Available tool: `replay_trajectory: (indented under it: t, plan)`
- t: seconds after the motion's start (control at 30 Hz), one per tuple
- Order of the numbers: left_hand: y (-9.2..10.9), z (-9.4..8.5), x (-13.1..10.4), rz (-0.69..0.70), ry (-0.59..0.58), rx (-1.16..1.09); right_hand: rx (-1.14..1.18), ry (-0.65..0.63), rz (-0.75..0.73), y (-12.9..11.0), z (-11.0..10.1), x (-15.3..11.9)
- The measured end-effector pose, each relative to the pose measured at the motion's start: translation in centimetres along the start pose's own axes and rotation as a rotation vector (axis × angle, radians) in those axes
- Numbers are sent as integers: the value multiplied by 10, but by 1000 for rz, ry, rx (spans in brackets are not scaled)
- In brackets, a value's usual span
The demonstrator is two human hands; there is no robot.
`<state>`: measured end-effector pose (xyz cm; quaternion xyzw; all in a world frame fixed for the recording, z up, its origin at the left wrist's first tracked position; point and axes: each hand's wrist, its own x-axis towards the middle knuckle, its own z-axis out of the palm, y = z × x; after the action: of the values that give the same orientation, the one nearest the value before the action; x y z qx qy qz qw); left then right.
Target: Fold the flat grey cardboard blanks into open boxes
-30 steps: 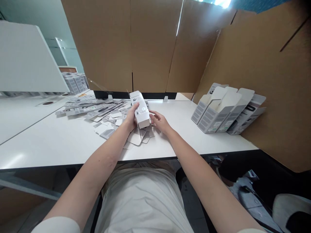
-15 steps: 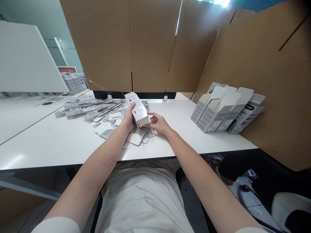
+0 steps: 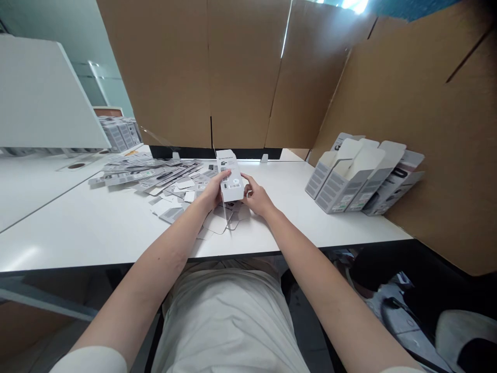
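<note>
A white printed carton [image 3: 232, 178] is held up above the near middle of the white table [image 3: 289, 207]. My left hand [image 3: 213, 190] is closed around its left side, the thumb lying on the printed face. At the carton's lower right edge, my right hand [image 3: 257, 198] has its fingers bent against the side. A thin flap hangs down below the carton. Flattened cartons [image 3: 155, 173] lie in a loose pile to the left, with some flaps under my hands.
Several opened cartons [image 3: 345, 178] stand at the right against a cardboard wall [image 3: 438, 134]. Another cardboard panel [image 3: 240, 77] rises behind the table. More cartons [image 3: 120, 132] stand at the far left beside a white divider [image 3: 42, 93].
The carton has moved slightly right and turned more upright, with its printed face towards me. My left hand has moved right with it, and my right hand has closed in on its edge.
</note>
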<state>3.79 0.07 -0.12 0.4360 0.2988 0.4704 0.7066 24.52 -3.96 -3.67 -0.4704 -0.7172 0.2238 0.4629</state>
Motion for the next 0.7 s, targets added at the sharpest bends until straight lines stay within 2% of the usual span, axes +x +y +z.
replay_trajectory:
  t: [0.13,0.5,0.7]
  plan:
    - [1,1,-2,-5,-23,10,17,-2,14,0,0,0]
    - [1,4,-3,-15,18,20,131,3,7,7,4,2]
    - [-2,4,-2,-28,-14,13,199,10,23,8,4,3]
